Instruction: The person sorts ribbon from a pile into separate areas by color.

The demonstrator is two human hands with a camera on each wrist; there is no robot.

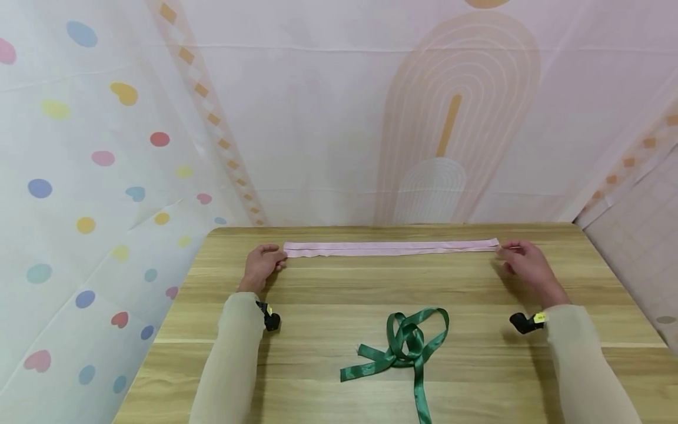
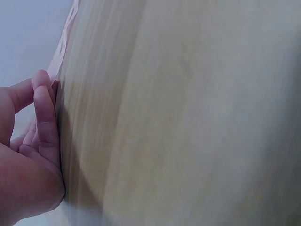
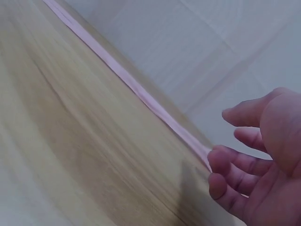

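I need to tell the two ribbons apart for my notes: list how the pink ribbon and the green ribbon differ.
The pink ribbon lies stretched straight and flat along the far side of the table; the green ribbon sits near the front in a loose tangle of loops with trailing ends. The left hand and right hand touch the pink ribbon's two ends, while nothing touches the green ribbon. The pink one is pale, the green one dark and glossy. Both rest on the table.

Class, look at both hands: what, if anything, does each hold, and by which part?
Each hand is at one end of the pink ribbon: the left hand at its left end, the right hand at its right end. Whether they pinch or just touch is unclear.
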